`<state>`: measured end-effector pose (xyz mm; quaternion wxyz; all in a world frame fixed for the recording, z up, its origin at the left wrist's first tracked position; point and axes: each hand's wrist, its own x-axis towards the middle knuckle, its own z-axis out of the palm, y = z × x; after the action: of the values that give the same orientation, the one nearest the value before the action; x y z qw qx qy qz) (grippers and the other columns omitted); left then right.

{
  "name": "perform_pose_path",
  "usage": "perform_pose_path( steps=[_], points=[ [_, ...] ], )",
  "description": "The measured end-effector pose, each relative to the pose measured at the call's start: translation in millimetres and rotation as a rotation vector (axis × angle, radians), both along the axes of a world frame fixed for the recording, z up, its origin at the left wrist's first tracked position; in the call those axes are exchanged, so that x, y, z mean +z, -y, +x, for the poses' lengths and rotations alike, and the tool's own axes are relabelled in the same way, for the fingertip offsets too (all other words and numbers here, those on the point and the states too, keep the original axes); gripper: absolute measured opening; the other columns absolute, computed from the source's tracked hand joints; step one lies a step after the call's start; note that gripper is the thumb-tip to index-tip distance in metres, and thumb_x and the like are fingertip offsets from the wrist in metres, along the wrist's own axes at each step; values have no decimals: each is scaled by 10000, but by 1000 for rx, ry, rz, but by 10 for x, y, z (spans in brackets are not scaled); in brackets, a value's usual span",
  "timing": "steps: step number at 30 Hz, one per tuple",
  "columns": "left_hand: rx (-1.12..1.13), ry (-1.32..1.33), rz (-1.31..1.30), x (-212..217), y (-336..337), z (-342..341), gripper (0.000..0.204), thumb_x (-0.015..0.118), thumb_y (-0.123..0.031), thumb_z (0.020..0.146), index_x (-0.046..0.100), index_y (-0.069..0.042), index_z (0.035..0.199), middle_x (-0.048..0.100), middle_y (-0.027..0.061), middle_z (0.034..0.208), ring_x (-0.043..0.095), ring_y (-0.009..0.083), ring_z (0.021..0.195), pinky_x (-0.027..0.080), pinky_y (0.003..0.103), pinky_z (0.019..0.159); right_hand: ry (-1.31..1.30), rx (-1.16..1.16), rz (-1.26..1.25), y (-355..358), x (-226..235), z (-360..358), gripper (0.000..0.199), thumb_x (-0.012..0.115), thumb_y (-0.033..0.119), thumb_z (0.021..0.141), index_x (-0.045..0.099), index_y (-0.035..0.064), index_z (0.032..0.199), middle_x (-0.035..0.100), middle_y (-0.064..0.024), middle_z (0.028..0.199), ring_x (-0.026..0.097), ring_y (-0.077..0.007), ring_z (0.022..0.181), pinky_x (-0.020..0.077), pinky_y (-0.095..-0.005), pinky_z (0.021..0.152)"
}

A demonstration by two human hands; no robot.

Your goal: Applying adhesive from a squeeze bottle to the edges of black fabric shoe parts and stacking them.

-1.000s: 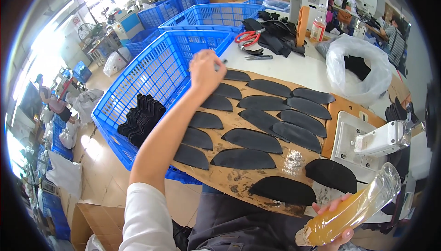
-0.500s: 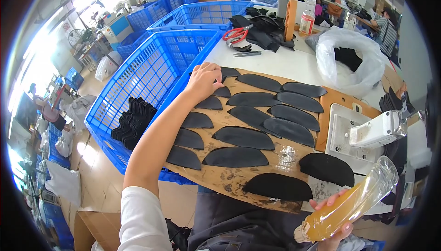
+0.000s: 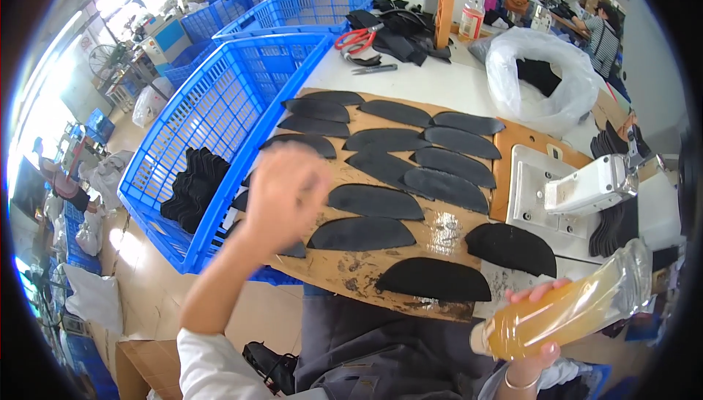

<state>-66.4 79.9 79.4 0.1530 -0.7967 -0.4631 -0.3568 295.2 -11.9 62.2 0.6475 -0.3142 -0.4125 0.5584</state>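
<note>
In my right hand (image 3: 540, 362), fingers wrapped round it, is a clear bottle of amber liquid (image 3: 564, 313). It lies tilted at the lower right, its pale narrow end pointing left. My left hand (image 3: 287, 193) is smeared by motion over the left side of a brown board (image 3: 359, 274), so its fingers cannot be read. Several black half-moon pieces (image 3: 375, 202) lie in rows on the board, some overlapping. Two matte black ones, a front piece (image 3: 433, 279) and a right-hand piece (image 3: 511, 250), lie nearest the bottle. My left hand hides some of the left column.
A blue crate (image 3: 209, 125) with stacked wavy black pieces (image 3: 196, 189) stands left of the board. Behind are red-handled scissors (image 3: 357, 39), tweezers (image 3: 375, 69), black scraps (image 3: 399, 34) and an open plastic bag (image 3: 505, 81). A white machine arm (image 3: 589, 186) stands right.
My left hand has come away from the far left pieces, toward me, and is now blurred. The bottle stays in my right hand, tipped a little flatter. The whole view has shifted slightly.
</note>
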Motion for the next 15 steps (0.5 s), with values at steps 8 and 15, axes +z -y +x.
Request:
perform_pose_path(
  steps=[8, 15],
  points=[
    [-230, 38, -162, -609, 915, 611, 309, 710, -113, 729, 654, -43, 1026, 639, 70, 972, 606, 213, 875, 474, 347, 816, 454, 265, 439, -495, -4, -619, 807, 805, 239, 655, 344, 47, 1289, 513, -123, 1131, 519, -236, 1076, 450, -379, 906],
    [-279, 125, -24, -749, 900, 548, 312, 723, -100, 707, 655, -30, 1004, 648, 62, 992, 598, 218, 923, 492, 331, 781, 1045, 195, 693, -541, 119, -717, 702, 756, 241, 717, 357, 36, 1257, 490, -119, 1107, 494, -244, 1070, 415, -397, 932]
  ],
)
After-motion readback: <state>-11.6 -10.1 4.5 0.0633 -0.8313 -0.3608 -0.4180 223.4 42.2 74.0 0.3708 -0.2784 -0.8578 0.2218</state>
